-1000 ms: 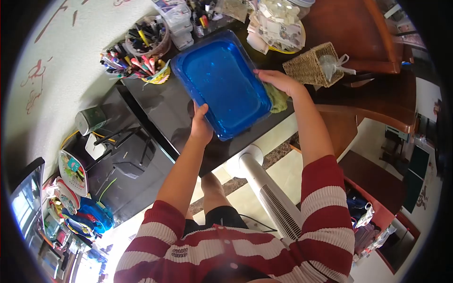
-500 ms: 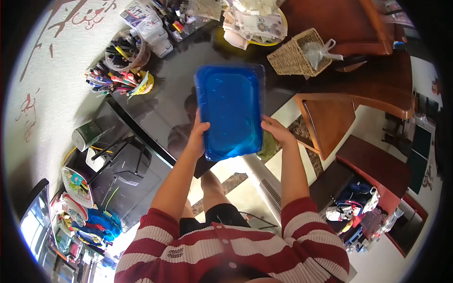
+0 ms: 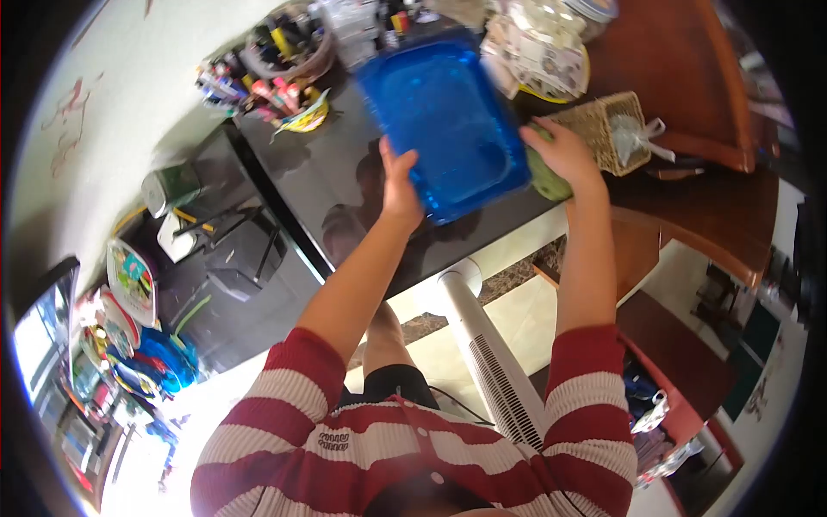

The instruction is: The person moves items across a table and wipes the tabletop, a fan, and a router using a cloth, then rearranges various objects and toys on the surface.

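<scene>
A blue plastic tray (image 3: pixel 444 129), shallow with rounded corners, is tilted above the dark tabletop. My left hand (image 3: pixel 401 185) is closed on its lower left edge, the thumb lying over the rim. Beside its right edge, my right hand (image 3: pixel 568 155) is closed around a green cloth (image 3: pixel 548 178), which bulges out below the fingers. Whether the right fingertips also touch the tray, I cannot tell. Slight motion blur softens the tray's outline.
Pen holders (image 3: pixel 289 52) stand at the back left of the dark table (image 3: pixel 345 181). Behind the tray is a yellow-rimmed container with banknotes (image 3: pixel 547 56). A woven basket (image 3: pixel 603 129) sits right of my right hand. Below the table edge is a white tower-shaped appliance (image 3: pixel 491 353).
The tray has moved away from my body, over the table, and turned counterclockwise. My right hand has shifted off its side edge, and more of the green cloth shows. The view has shifted too.
</scene>
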Action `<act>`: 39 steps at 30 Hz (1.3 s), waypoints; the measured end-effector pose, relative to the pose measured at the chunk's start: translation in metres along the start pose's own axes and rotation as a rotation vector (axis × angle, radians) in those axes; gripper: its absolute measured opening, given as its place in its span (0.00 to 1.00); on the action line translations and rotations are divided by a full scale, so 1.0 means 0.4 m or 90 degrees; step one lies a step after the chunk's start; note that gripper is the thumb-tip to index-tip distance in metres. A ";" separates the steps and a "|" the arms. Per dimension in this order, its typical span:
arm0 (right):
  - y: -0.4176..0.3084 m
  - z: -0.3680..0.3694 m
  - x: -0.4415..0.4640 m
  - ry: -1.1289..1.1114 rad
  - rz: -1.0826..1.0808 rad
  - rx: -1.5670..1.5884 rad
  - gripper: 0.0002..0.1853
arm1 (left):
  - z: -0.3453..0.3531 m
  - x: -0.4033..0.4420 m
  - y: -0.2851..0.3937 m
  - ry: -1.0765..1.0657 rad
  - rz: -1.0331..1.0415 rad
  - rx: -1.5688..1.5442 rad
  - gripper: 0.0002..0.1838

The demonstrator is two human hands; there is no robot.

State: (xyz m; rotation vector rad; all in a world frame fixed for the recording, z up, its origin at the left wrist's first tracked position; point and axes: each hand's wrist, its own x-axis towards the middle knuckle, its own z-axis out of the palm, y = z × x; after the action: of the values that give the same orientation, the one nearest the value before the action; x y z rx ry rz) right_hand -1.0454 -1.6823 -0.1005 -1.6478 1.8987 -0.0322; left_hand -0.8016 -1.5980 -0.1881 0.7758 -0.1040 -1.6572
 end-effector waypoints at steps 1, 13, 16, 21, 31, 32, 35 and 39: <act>-0.015 -0.028 -0.045 0.021 0.048 -0.003 0.39 | 0.002 0.019 -0.010 0.008 -0.008 -0.002 0.39; -0.029 0.650 -0.457 0.317 -0.121 0.049 0.29 | -0.107 -0.138 0.050 0.057 0.000 0.321 0.43; -0.096 0.773 -0.458 0.158 -0.323 0.008 0.29 | -0.270 -0.342 0.080 -0.042 0.041 0.470 0.38; -0.375 0.784 -0.270 0.071 -0.592 -0.085 0.28 | -0.454 -0.667 0.216 0.086 -0.057 0.599 0.32; -0.838 0.909 0.060 0.337 -0.527 -0.103 0.29 | -0.641 -0.987 0.251 0.284 -0.119 0.682 0.27; -0.837 0.915 0.065 0.348 -0.522 -0.096 0.29 | -0.644 -0.990 0.245 0.287 -0.129 0.664 0.27; -0.801 0.920 0.071 0.367 -0.537 -0.029 0.28 | -0.635 -0.995 0.227 0.285 -0.139 0.623 0.27; -0.651 0.871 -0.098 0.331 -0.453 -0.098 0.31 | -0.636 -0.988 0.242 0.230 -0.119 0.638 0.27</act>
State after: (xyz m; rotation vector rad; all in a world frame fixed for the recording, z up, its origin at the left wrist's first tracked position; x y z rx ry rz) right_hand -0.6532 -1.5771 -0.2609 -2.5298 1.5606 -0.6734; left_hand -0.5704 -1.1780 -0.1693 1.8677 -0.6512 -1.5613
